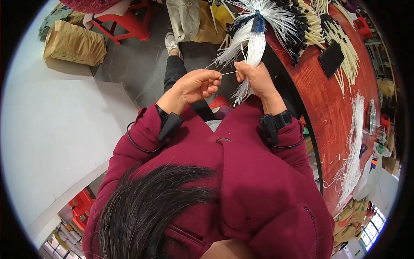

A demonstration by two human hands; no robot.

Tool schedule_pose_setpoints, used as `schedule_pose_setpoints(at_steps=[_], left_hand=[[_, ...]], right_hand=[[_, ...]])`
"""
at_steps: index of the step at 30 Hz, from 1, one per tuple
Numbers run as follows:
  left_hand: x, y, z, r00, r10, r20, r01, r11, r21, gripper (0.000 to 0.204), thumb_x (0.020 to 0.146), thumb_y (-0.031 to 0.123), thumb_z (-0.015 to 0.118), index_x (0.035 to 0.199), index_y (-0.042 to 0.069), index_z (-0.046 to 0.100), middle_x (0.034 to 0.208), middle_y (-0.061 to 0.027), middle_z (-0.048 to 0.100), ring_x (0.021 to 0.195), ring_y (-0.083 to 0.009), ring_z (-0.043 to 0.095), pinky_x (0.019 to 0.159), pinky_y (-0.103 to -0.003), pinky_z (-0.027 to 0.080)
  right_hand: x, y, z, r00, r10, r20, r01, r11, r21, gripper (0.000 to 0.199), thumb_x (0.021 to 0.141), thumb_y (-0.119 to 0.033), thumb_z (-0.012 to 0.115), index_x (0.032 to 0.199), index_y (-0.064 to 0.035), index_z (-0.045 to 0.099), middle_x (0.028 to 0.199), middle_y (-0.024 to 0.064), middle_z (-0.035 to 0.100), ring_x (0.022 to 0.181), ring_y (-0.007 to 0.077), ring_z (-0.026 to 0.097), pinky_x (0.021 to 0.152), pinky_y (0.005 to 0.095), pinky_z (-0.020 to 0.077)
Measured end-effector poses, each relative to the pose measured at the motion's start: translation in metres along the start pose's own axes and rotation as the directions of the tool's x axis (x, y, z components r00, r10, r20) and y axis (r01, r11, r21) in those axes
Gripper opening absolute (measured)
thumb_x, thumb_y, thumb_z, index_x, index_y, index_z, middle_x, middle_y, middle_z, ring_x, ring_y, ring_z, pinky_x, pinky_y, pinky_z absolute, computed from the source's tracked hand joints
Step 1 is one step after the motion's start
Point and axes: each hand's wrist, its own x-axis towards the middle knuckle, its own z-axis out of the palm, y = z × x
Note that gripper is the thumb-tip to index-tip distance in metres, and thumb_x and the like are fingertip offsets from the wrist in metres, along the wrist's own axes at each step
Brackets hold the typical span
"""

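Note:
A thick bundle of thin white cords (257,44) hangs over the edge of the red table, bound higher up with a dark blue tie (259,23). My right hand (258,80) is wrapped round the bundle below that tie, and loose ends stick out beneath it. A single white strand (229,73) runs taut between my two hands. Its left end is pinched by the thumb and forefinger of my left hand (195,86), the other fingers curled. Where the strand meets the bundle is hidden by my right fingers.
Cream sticks with black ends (340,39) and a black phone (331,59) lie on the red table (315,86). Farther along it is another pile of white cords (354,146). A white tabletop (56,142) is on my left; a red stool (129,26) and brown sack (75,43) stand beyond.

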Motion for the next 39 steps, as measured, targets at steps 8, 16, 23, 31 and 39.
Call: schedule_pose_setpoints(at_steps=[8,16,23,31,39], left_hand=[[-0.003,-0.01,-0.004,0.995,-0.016,0.093,0.018,1.0,-0.012,0.013,0.093,0.019,0.056,0.095,0.006,0.056,0.077,0.0022,0.05,0.057,-0.0046,0.045,0.04,-0.016,0.03],[-0.007,0.01,-0.021,0.975,0.187,-0.118,-0.132,0.92,0.369,0.015,0.09,0.019,0.061,0.093,0.005,0.058,0.074,0.002,0.054,0.057,-0.0045,0.049,0.041,-0.017,0.035],[0.011,-0.007,0.009,0.717,0.695,0.045,-0.353,0.308,0.883,0.015,0.085,0.015,0.067,0.083,0.001,0.064,0.073,0.0002,0.062,0.06,-0.0063,0.055,0.047,-0.02,0.04],[0.021,-0.016,0.047,0.858,0.511,-0.043,-0.332,0.617,0.713,0.018,0.081,0.019,0.069,0.083,0.001,0.066,0.068,-0.0002,0.061,0.057,-0.0099,0.057,0.05,-0.024,0.044],[0.008,-0.014,0.033,0.979,0.185,-0.08,-0.15,0.933,0.329,0.017,0.087,0.023,0.066,0.094,0.008,0.063,0.071,0.0042,0.056,0.055,-0.0036,0.049,0.045,-0.018,0.032]], right_hand=[[0.001,0.0,0.0,1.0,0.016,0.027,-0.018,0.998,0.056,0.031,0.086,-0.013,0.059,0.058,-0.0082,0.048,0.054,-0.0007,0.044,0.052,0.0115,0.047,0.054,0.0259,0.0381],[-0.004,-0.004,0.007,0.997,0.028,-0.075,-0.019,0.993,0.113,0.025,0.09,-0.021,0.058,0.074,-0.0033,0.066,0.075,0.0056,0.066,0.064,0.0098,0.05,0.067,0.025,0.0417],[0.001,0.008,0.006,0.998,-0.045,-0.035,0.049,0.994,0.101,0.037,0.093,-0.03,0.053,0.101,0.0033,0.067,0.093,0.0101,0.07,0.074,0.0112,0.058,0.074,0.026,0.0443],[-0.002,0.004,0.013,1.0,0.018,0.012,-0.02,0.953,0.301,0.041,0.094,-0.031,0.052,0.104,0.0064,0.065,0.097,0.0128,0.068,0.086,0.017,0.063,0.079,0.0313,0.0491],[0.003,0.009,0.006,0.996,-0.067,-0.055,0.073,0.99,0.118,0.037,0.092,-0.028,0.052,0.098,0.0052,0.068,0.086,0.0097,0.068,0.075,0.0151,0.061,0.07,0.0281,0.0498]])
